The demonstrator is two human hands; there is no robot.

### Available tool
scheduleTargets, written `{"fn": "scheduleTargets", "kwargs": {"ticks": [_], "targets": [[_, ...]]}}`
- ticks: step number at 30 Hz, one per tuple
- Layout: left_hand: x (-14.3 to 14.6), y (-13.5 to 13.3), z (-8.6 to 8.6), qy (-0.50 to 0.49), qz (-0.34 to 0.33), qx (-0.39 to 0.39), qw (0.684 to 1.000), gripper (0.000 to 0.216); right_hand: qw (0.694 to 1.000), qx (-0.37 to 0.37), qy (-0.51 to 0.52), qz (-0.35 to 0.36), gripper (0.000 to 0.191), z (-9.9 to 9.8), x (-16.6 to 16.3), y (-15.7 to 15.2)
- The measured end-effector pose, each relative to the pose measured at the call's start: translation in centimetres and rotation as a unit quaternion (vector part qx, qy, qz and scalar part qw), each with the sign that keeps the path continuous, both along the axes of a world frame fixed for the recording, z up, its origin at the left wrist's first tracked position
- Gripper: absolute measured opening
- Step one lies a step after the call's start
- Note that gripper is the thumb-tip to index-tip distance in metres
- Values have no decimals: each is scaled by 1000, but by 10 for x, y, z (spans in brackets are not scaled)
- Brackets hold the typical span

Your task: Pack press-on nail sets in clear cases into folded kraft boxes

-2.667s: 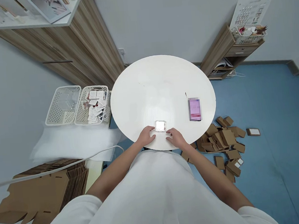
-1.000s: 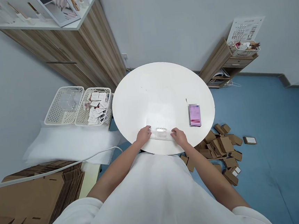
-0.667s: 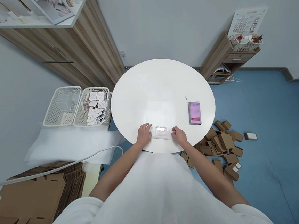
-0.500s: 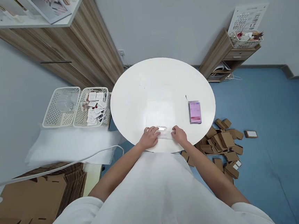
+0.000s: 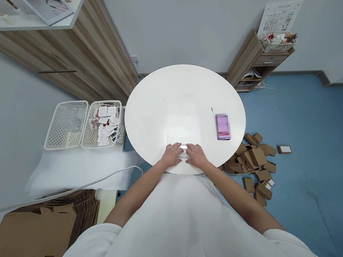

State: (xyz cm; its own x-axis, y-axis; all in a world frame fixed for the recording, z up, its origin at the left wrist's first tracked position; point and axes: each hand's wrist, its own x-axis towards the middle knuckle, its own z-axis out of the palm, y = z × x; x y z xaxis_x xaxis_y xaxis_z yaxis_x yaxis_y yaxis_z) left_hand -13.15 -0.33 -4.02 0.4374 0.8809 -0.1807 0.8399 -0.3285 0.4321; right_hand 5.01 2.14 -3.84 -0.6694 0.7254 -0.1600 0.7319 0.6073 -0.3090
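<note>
A small packet in translucent white wrapping, with a clear shiny strip at its far edge, lies flat near the front of the round white table. My left hand grips its left end, fingers over the far side and thumb at the near side. From the right, my right hand spans the packet in the same way, with its fingers over the top. Both hands cover much of it, so what is inside cannot be made out. A phone-like item with a blurred purple screen rests farther right on the tabletop.
To the left stand an open white basket with clear plastic pieces and another basket full of cards. White sheets and flattened cardboard lie below them. Small brown boxes are scattered on the floor at right.
My right hand has moved left, from the wrapping's right edge onto the packet, close to my left hand. Less of the wrapping shows. The view has shifted slightly.
</note>
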Motion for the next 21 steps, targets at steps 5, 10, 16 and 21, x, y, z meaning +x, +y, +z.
{"fn": "scheduleTargets", "kwargs": {"ticks": [5, 10, 16, 21], "targets": [[1, 3, 0, 8, 3, 2, 1000, 35, 1000, -3, -8, 25, 25, -1, -2, 11], [0, 1, 10, -20, -36, -16, 999, 35, 997, -53, 28, 49, 23, 6, 6, 4], [0, -5, 24, -31, -43, -1, 999, 33, 996, -65, 45, 49, 20, 14, 15, -3], [0, 1, 29, -11, -26, 10, 1000, 24, 996, -37, 68, 38, 19, 23, 15, 2]]}}
